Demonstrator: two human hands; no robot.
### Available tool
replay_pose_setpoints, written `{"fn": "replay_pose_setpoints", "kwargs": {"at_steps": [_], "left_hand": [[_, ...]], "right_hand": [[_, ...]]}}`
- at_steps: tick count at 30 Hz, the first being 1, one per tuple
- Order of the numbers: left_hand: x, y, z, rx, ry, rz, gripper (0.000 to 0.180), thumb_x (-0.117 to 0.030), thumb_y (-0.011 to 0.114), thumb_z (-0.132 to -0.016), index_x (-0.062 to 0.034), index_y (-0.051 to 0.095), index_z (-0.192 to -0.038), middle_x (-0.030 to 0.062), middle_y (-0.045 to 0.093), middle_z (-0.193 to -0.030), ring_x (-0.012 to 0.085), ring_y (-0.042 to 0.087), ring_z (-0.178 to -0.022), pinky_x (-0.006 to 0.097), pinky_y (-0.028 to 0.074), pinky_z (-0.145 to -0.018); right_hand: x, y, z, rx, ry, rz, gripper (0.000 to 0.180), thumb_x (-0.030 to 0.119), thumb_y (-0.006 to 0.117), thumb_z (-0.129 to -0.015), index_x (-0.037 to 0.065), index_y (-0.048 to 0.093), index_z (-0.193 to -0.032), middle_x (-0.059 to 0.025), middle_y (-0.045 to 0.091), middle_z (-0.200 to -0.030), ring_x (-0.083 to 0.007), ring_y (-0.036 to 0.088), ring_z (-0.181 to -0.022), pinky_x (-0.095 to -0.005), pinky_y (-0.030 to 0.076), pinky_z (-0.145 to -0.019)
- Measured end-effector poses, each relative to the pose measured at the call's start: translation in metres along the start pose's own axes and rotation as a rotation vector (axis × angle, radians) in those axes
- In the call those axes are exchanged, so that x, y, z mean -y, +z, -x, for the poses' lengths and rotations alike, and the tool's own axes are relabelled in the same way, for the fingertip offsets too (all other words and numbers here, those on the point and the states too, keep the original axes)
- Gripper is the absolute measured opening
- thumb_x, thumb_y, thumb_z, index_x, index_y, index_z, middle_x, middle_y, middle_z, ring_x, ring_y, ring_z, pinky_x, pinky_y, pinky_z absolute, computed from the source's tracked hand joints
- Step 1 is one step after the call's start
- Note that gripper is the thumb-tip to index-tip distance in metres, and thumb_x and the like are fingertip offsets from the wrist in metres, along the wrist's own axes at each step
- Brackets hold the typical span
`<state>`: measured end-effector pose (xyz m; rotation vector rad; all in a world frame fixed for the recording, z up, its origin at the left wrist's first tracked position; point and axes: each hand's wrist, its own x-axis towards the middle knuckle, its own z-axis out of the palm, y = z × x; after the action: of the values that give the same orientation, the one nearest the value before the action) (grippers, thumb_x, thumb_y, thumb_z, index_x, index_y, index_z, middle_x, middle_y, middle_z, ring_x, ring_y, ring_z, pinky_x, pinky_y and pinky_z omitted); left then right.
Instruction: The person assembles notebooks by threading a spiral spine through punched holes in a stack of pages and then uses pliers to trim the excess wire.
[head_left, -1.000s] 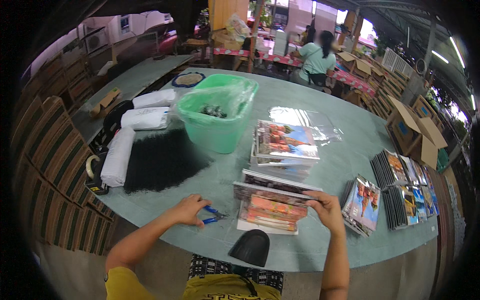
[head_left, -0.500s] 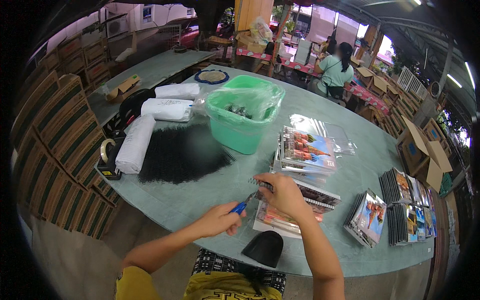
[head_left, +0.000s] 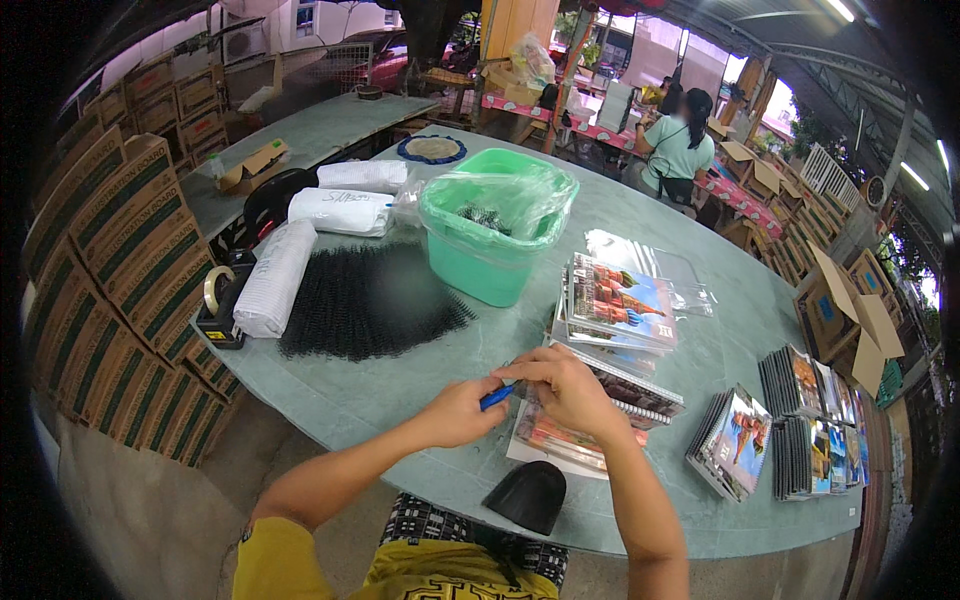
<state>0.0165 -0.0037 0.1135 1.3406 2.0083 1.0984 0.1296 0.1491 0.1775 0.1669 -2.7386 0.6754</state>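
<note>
Hands meet at the near edge of the green table (head_left: 400, 390): the left hand (head_left: 458, 412) is closed around a blue-handled tool (head_left: 497, 397), its tip at the right hand (head_left: 565, 385), which pinches the wire spine of a spiral-bound booklet (head_left: 640, 395) lying atop a printed stack (head_left: 560, 440). A green bin (head_left: 490, 255) stands beyond.

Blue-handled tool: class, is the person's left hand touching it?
Touching. The head view shows the left hand closed around the blue-handled tool.
</note>
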Motion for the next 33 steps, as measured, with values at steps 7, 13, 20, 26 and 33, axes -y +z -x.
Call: {"fn": "replay_pose_setpoints", "kwargs": {"at_steps": [7, 13, 20, 26, 33], "left_hand": [[-0.005, -0.010, 0.006, 0.193, -0.130, 0.348, 0.027, -0.020, 0.053, -0.087, -0.0041, 0.053, -0.110, 0.0142, 0.064, -0.098, 0.0340, 0.064, -0.075, 0.045, 0.050, -0.065], [-0.019, -0.016, 0.003, 0.513, -0.465, 1.141, 0.032, -0.027, 0.047, -0.090, -0.0007, 0.049, -0.109, 0.0156, 0.061, -0.092, 0.0310, 0.062, -0.078, 0.043, 0.050, -0.073], [0.020, -0.028, -0.009, 0.300, 0.065, 0.103, 0.025, -0.021, 0.059, -0.085, -0.0040, 0.055, -0.103, 0.0043, 0.058, -0.085, 0.0131, 0.054, -0.081, 0.029, 0.044, -0.073], [-0.034, -0.024, -0.036, 0.063, 0.026, 0.582, 0.018, -0.016, 0.068, -0.081, -0.0051, 0.061, -0.093, -0.0006, 0.060, -0.080, 0.0084, 0.054, -0.074, 0.027, 0.045, -0.070], [-0.052, -0.080, -0.119, -0.482, 0.080, 0.084, 0.042, -0.031, 0.077, -0.071, -0.0007, 0.060, -0.095, 0.0092, 0.063, -0.084, 0.0179, 0.058, -0.076, 0.032, 0.047, -0.072]], "right_hand": [[0.012, 0.002, 0.005, -0.247, 0.267, 0.101, 0.021, 0.007, 0.069, -0.072, -0.006, 0.063, -0.087, -0.0171, 0.053, -0.099, -0.0347, 0.061, -0.080, -0.0410, 0.050, -0.071], [0.009, 0.009, 0.007, -0.290, 0.341, 0.062, 0.015, 0.006, 0.069, -0.071, -0.005, 0.063, -0.079, -0.0160, 0.053, -0.098, -0.0345, 0.060, -0.079, -0.0404, 0.050, -0.070], [0.004, 0.001, 0.013, -0.346, 0.318, 0.101, 0.019, 0.006, 0.067, -0.071, -0.001, 0.065, -0.088, -0.0132, 0.054, -0.108, -0.0332, 0.061, -0.080, -0.0398, 0.050, -0.070], [0.012, 0.028, 0.026, -0.257, 0.075, 0.282, 0.028, 0.004, 0.070, -0.066, 0.002, 0.064, -0.092, -0.0132, 0.057, -0.109, -0.0293, 0.061, -0.086, -0.0356, 0.050, -0.072], [0.004, 0.007, 0.074, -0.424, 0.232, 0.488, 0.027, 0.016, 0.073, -0.066, 0.004, 0.062, -0.088, -0.0095, 0.057, -0.088, -0.0257, 0.057, -0.075, -0.0369, 0.044, -0.063]]}}
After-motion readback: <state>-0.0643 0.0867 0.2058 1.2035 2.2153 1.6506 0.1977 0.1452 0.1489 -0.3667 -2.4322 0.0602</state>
